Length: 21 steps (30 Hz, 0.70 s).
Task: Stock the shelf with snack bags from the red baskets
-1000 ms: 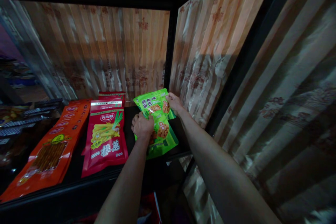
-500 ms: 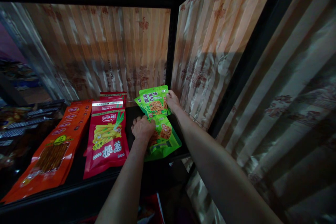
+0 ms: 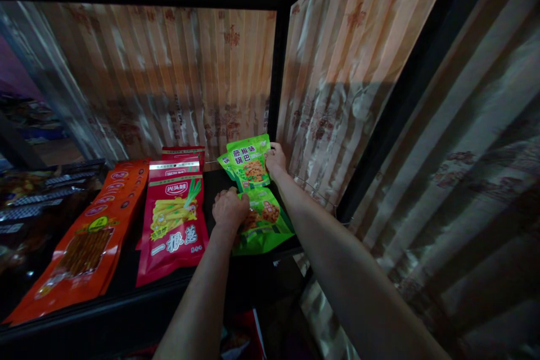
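Observation:
Near the shelf's back corner, my right hand pinches the right edge of a bright green snack bag, which leans back with its printed front toward me. Part of a second green bag shows behind its left side. Closer to me lies another green snack bag, its top end under the upper bag. My left hand is at the left edge of this lower bag, fingers curled and thumb over it; the fingertips are partly hidden.
Left of the green bags lie red snack bags, overlapping in a row. Further left are long orange packs and dark shiny packs. A black shelf post stands at the corner, with patterned curtains behind. A thin wire edges the right side.
The upper green bag has shifted slightly right and now sits more upright, with my right hand still on its edge. My left hand has hardly moved.

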{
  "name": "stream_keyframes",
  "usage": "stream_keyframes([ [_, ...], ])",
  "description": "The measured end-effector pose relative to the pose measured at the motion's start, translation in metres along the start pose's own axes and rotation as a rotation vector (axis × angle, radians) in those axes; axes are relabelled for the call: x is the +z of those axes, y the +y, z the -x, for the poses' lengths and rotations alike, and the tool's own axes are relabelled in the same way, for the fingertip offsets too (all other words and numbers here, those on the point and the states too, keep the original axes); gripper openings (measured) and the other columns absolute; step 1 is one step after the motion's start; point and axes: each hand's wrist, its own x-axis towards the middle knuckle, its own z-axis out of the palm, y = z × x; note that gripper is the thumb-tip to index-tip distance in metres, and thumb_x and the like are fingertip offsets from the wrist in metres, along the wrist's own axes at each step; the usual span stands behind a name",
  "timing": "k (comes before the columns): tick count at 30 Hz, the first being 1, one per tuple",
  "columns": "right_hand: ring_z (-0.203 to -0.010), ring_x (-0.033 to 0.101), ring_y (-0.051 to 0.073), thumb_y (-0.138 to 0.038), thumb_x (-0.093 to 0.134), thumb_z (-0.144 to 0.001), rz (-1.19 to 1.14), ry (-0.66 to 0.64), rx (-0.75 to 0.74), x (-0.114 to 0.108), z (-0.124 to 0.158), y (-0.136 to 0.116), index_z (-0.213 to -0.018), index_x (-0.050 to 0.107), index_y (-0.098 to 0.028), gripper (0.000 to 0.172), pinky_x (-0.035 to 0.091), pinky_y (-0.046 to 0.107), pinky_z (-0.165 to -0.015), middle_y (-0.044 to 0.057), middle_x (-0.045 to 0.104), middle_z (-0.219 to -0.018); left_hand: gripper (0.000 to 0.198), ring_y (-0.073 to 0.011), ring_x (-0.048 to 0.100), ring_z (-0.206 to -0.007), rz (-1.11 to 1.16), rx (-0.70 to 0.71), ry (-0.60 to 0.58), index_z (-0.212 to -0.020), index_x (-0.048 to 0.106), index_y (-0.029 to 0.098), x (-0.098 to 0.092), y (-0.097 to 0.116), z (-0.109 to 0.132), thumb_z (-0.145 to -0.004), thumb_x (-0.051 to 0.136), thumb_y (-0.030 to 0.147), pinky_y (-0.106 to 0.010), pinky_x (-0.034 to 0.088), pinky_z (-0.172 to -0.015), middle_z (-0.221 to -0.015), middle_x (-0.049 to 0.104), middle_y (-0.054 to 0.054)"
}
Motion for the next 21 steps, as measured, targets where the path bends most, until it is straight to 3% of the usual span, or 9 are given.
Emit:
stream_keyframes([
  [3, -0.085, 0.062, 0.015, -0.025, 0.041, -0.08, 0.006, 0.122, 0.034, 0.002, 0.009, -0.001, -0.115, 0.054, -0.019, 0.037, 0.045, 0.025, -0.078, 0.004, 0.067, -0.098, 0.04, -0.0281, 0.057, -0.108, 0.0, 0.006, -0.005, -0.11, 0.063, 0.017, 0.002, -0.002, 0.0, -0.082, 0.042, 0.037, -0.037, 0.043, -0.089, -0.111, 0.065, -0.014],
  [8, -0.095, 0.061, 0.016, -0.021, 0.043, -0.081, 0.018, 0.087, 0.053, -0.003, 0.023, -0.002, -0.12, 0.054, -0.015, 0.041, 0.044, 0.026, -0.086, 0.008, 0.067, -0.106, 0.042, -0.0278, 0.056, -0.111, 0.005, 0.045, -0.016, -0.113, 0.062, 0.018, 0.0, -0.001, 0.005, -0.082, 0.043, 0.039, -0.037, 0.042, -0.091, -0.117, 0.063, -0.014],
  [15, -0.1, 0.06, 0.017, -0.023, 0.042, -0.083, 0.098, 0.01, 0.027, -0.02, 0.037, -0.009, -0.1, 0.066, -0.02, 0.029, 0.043, 0.028, -0.09, 0.006, 0.068, -0.106, 0.049, -0.0274, 0.052, -0.117, 0.065, 0.069, -0.047, -0.124, 0.056, 0.018, -0.002, -0.002, 0.014, -0.081, 0.044, 0.04, -0.037, 0.039, -0.096, -0.125, 0.059, -0.015],
  [21, -0.098, 0.06, 0.019, -0.029, 0.042, -0.086, 0.251, -0.02, 0.052, -0.029, 0.052, -0.015, -0.098, 0.066, -0.024, 0.027, 0.044, 0.032, -0.089, 0.005, 0.068, -0.102, 0.05, -0.0286, 0.043, -0.129, 0.092, 0.02, -0.019, -0.126, 0.055, 0.021, -0.001, -0.004, 0.012, -0.081, 0.046, 0.04, -0.039, 0.036, -0.1, -0.135, 0.051, -0.015],
])
